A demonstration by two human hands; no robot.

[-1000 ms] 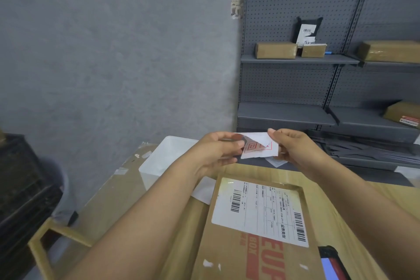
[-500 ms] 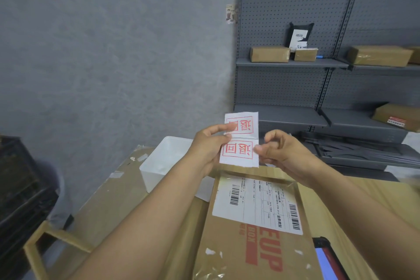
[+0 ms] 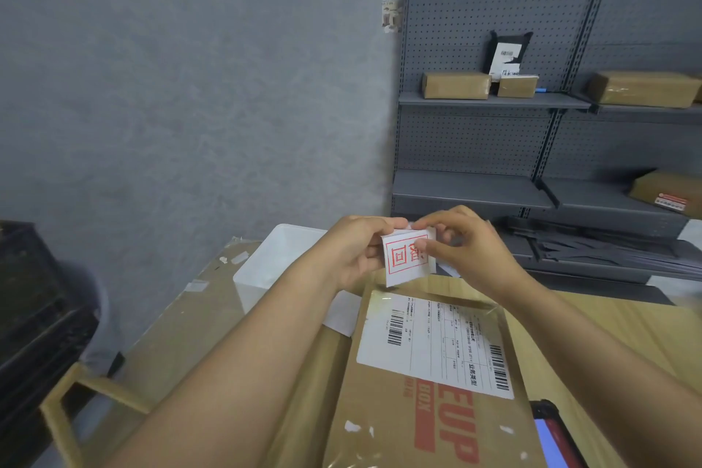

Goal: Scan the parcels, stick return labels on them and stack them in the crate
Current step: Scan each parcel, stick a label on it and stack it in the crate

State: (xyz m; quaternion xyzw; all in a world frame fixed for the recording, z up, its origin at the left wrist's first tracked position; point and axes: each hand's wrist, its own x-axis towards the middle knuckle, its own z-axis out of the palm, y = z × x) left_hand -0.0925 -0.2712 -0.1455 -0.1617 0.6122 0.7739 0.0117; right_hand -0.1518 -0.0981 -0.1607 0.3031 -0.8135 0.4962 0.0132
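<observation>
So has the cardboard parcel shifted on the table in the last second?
No. The cardboard parcel lies just as before, its far left corner beside the white bin; only the camera view shifted slightly.

Two bare forearms, entering from the lower edge. No sleeve visible on either arm up to the frame border. Left hand (image 3: pixel 355 251) and right hand (image 3: pixel 461 245) ungloved; no ring, watch or band seen. Fingers (image 3: pixel 433 245) with short, unpainted nails.
</observation>
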